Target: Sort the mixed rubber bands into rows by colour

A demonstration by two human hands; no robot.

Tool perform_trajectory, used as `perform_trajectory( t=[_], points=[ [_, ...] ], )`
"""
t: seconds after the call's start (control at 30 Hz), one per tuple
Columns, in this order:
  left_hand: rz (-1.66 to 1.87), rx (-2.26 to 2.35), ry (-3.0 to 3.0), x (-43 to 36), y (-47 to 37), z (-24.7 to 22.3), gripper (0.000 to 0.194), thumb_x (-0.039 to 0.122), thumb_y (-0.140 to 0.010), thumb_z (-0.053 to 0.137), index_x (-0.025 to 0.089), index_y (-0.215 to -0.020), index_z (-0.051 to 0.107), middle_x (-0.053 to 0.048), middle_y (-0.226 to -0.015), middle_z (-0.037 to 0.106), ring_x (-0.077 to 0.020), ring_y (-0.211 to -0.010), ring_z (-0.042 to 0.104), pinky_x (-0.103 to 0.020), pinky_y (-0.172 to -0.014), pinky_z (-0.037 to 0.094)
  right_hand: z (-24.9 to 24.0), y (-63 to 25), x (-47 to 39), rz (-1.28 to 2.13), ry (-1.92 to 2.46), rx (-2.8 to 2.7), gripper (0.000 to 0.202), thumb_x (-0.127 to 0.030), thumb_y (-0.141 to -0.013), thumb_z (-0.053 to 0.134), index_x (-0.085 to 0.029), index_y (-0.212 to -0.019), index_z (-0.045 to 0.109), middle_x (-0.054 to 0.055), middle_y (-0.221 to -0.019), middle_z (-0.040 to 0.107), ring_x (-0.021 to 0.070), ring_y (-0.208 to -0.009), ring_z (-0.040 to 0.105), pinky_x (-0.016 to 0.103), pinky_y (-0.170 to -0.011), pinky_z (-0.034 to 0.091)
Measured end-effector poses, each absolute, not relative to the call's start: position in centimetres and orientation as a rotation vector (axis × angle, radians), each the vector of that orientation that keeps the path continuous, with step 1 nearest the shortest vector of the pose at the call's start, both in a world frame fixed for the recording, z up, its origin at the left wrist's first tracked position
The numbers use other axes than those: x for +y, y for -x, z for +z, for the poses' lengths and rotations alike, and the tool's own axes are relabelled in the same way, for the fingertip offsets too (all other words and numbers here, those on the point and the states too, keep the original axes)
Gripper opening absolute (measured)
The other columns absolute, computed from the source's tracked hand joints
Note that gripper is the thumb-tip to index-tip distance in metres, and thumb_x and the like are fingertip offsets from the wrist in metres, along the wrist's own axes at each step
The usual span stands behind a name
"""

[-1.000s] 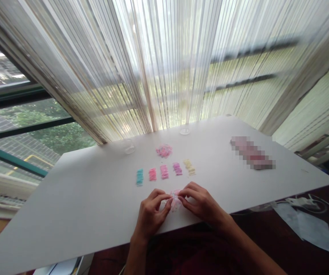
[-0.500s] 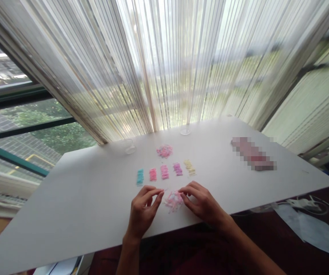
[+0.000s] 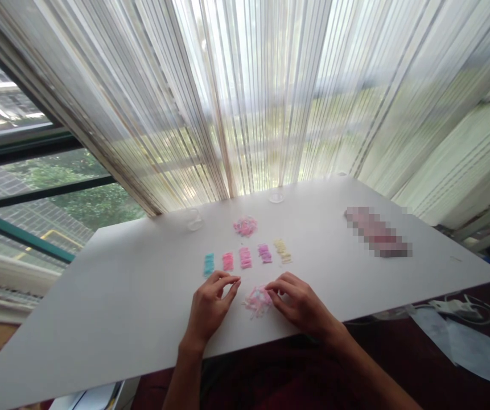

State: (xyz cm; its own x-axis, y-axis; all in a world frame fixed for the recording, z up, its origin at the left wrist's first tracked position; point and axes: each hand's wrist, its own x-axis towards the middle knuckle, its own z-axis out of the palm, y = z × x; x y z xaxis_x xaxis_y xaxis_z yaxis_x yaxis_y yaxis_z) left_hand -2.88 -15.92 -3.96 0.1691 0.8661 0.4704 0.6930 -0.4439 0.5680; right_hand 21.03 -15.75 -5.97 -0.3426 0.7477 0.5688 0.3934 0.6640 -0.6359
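Note:
My left hand (image 3: 210, 303) is closed in a pinch, thumb against forefinger, just left of a loose pile of pale pink and whitish small thin pieces (image 3: 257, 302). Whatever it may hold is too small to make out. At the right edge of that pile, the fingertips of my right hand (image 3: 298, 296) are pressed together, and what lies between them is hidden. Beyond my hands stands a row of sorted pieces: a teal group (image 3: 209, 265), a coral-pink group (image 3: 227, 261), a pink group (image 3: 245, 257), a purple group (image 3: 264, 253) and a yellow group (image 3: 283, 251).
Farther back on the white table (image 3: 134, 296) lies another mixed pink pile (image 3: 245, 226). Two clear shallow dishes, a left one (image 3: 194, 223) and a right one (image 3: 276, 197), sit near the curtain (image 3: 253, 114). A pixelated reddish object (image 3: 377, 232) lies at right.
My left hand has drawn slightly left, away from the pile. The thin pink piece that showed at its fingertips is no longer distinct. My right hand has barely moved.

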Motion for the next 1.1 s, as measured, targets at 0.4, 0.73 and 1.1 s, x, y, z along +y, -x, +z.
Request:
perform_trajectory(
  t=[0.4, 0.73, 1.1],
  points=[
    [0.733, 1.974, -2.131, -14.3, 0.7, -3.5, 0.013, 0.030, -0.091, 0.069, 0.028, -0.098, 0.080, 0.001, -0.092, 0.074, -0.0132, -0.067, 0.064, -0.023, -0.062, 0.045, -6.3, -21.1, -15.7, 0.515, 0.899, -1.981, 0.012, -0.019, -0.097, 0.059, -0.021, -0.099, 0.071, 0.004, -0.084, 0.066, 0.0175, -0.077, 0.063, 0.029, -0.072, 0.054],
    [0.538, 1.954, -2.175, -15.7, 0.4, -3.1, 0.019, 0.026, -0.096, 0.062, 0.029, -0.108, 0.076, 0.001, -0.105, 0.071, -0.0148, -0.085, 0.069, -0.023, -0.072, 0.048, -6.3, -21.1, -15.8, 0.534, 0.915, -1.993, 0.013, -0.020, -0.098, 0.058, -0.021, -0.098, 0.071, 0.004, -0.083, 0.065, 0.0172, -0.076, 0.062, 0.029, -0.071, 0.052],
    [0.321, 1.959, -2.279, -15.2, -0.2, -3.4, 0.035, 0.021, -0.097, 0.053, 0.030, -0.126, 0.070, -0.002, -0.115, 0.067, -0.0166, -0.087, 0.070, -0.024, -0.072, 0.049, -6.1, -21.0, -15.8, 0.524, 0.923, -2.003, 0.014, -0.020, -0.098, 0.058, -0.020, -0.097, 0.071, 0.004, -0.081, 0.065, 0.0169, -0.075, 0.062, 0.029, -0.070, 0.052]
  ],
)
